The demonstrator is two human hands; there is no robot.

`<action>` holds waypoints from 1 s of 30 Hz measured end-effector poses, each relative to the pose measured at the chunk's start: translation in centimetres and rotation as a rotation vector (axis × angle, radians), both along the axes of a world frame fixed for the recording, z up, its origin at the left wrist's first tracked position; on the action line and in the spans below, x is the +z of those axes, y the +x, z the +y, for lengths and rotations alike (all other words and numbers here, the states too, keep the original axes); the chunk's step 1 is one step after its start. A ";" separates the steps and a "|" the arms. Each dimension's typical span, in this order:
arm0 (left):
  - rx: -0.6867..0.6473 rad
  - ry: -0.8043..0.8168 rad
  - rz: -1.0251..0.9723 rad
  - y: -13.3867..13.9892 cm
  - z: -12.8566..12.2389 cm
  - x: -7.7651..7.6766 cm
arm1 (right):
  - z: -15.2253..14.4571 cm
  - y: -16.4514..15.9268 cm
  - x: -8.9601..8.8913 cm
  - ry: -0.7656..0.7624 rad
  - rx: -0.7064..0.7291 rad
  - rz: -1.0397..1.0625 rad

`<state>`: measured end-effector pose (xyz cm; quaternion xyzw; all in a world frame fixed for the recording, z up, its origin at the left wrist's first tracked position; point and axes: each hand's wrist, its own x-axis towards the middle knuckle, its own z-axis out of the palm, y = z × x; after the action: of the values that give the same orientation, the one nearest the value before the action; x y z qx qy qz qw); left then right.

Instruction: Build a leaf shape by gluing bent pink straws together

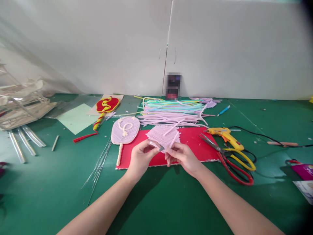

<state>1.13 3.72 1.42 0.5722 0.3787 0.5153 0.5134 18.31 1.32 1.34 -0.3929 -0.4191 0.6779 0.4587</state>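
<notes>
My left hand (143, 156) and my right hand (184, 157) are close together over a red board (193, 143). Lilac pipe cleaner (174, 139) pokes up from the pinched fingers of my right hand. Between my left thumb and fingers sits another lilac length of pipe cleaner (154, 144); whether both belong to one bent piece is hidden by the fingertips. Just beyond lies a flat lilac panel of pipe cleaners (158, 134) in a slanted pattern, with a loose strip across it. A lilac fan (130, 135) with a cream handle rests left of my left hand.
A heap of pastel pipe cleaners (171, 114) lies behind the board. On the right are scissors (237, 163) and a yellow glue gun (227, 135) with a black cord. Thin wires (99, 166), glue sticks (29, 142) and a red fan (107, 105) are on the left.
</notes>
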 end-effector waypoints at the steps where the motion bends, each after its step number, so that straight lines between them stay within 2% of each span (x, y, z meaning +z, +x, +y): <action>1: 0.010 -0.001 0.000 0.0 0.0 -0.1 | 0.0 -0.1 0.1 -0.004 0.003 0.003; 10: 0.002 -0.021 -0.043 0.2 0.1 0.0 | 0.0 0.0 0.1 -0.025 0.007 -0.010; 15: 0.073 -0.052 -0.086 0.1 0.2 0.4 | 0.2 0.0 -0.4 0.002 -0.031 -0.014; 20: 0.073 -0.064 -0.080 0.0 0.4 0.7 | 0.6 0.4 -0.3 -0.008 -0.185 0.010; 25: 0.086 -0.159 -0.053 0.0 0.5 0.8 | 1.3 1.6 -0.1 0.025 -0.384 -0.004; 30: 0.075 -0.224 0.094 -0.4 1.4 0.1 | 1.7 2.5 -0.6 0.043 -0.388 -0.166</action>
<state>0.71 5.10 1.52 0.5203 0.4786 0.4613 0.5360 20.83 3.06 0.75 -0.5109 -0.3862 0.5332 0.5528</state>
